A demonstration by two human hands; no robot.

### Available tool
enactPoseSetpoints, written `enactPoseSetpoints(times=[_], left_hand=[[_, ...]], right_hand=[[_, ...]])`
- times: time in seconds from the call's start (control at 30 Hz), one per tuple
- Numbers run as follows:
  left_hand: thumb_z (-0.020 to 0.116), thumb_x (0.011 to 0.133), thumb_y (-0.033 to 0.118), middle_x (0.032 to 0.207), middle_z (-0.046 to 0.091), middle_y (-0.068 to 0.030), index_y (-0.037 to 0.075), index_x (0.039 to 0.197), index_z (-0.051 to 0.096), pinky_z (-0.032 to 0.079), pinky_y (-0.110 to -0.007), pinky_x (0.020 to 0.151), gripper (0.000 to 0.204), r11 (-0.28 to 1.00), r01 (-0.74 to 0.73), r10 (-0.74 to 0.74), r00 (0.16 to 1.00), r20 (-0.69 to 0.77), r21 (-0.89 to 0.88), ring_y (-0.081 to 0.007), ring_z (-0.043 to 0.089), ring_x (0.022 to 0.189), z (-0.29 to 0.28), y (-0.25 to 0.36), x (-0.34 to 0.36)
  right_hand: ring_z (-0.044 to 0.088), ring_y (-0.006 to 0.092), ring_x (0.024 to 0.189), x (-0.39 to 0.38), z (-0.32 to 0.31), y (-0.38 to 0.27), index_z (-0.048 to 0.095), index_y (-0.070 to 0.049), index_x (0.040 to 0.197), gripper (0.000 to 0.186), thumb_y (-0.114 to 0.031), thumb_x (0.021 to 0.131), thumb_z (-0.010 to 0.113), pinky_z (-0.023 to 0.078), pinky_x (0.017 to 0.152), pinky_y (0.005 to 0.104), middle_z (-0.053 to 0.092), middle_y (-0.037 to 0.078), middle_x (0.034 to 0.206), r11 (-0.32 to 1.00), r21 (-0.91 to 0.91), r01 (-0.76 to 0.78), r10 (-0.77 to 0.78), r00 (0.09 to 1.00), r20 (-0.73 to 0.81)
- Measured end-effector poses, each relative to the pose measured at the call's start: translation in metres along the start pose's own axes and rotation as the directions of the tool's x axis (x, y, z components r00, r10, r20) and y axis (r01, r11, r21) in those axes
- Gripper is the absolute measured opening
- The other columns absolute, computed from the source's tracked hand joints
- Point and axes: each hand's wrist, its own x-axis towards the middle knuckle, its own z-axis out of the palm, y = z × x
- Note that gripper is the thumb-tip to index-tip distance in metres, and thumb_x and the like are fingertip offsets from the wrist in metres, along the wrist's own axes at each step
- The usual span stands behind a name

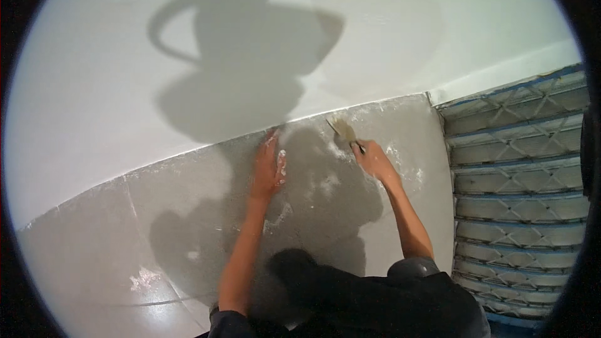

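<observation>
My left hand (268, 169) is spread at the foot of the white wall (94, 119), its fingertips touching the grey, white-smeared floor (106, 231) or the wall's edge, with white residue on the fingers. My right hand (375, 161) grips a scraper (342, 130) with a pale, flat blade. The blade's tip is angled toward the seam between wall and floor, to the right of my left hand; whether it touches the surface I cannot tell.
At the right stands a slatted metal grille (513, 181) with crossed bars and blue strips, beside a white ledge (501, 66). My dark-clothed legs fill the lower middle. Large shadows fall across the wall and floor.
</observation>
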Motion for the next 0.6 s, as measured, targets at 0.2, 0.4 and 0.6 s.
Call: enactPoseSetpoints(times=[0.2,0.4,0.6], left_hand=[[0.038,0.087,0.025,0.130,0.032,-0.0190,0.005,0.128,0.031,0.026,-0.044,0.097,0.046,1.000,0.015,-0.016,0.999,-0.042,-0.013,-0.0361,0.032,0.119,0.008,0.005,-0.001],[0.039,0.086,0.031,0.129,0.032,-0.0193,0.005,0.127,0.031,0.025,-0.045,0.098,0.049,0.998,0.055,-0.054,0.998,-0.015,0.023,-0.0365,0.031,0.119,0.000,0.003,0.001],[0.039,0.086,0.031,0.129,0.032,-0.0203,0.002,0.125,0.032,0.026,-0.045,0.098,0.050,0.996,0.089,-0.089,0.995,-0.033,0.006,-0.0372,0.032,0.118,0.003,0.008,0.000]], right_hand=[[0.048,0.0227,0.050,0.015,-0.019,0.001,0.057,0.001,0.102,0.033,-0.024,0.084,0.044,0.041,0.055,0.0356,0.051,0.020,0.056,0.998,-0.058,-0.005,0.001,0.996,-0.084],[0.046,0.0205,0.046,0.017,-0.011,0.024,0.058,0.003,0.097,0.034,-0.025,0.084,0.044,0.040,0.051,0.0351,0.046,0.016,0.052,0.996,-0.021,0.092,-0.092,0.996,-0.001],[0.046,0.0175,0.044,0.042,-0.048,-0.015,0.060,0.002,0.094,0.033,-0.026,0.083,0.046,0.040,0.045,0.0339,0.044,0.009,0.046,0.975,-0.162,-0.150,0.179,0.966,0.188]])
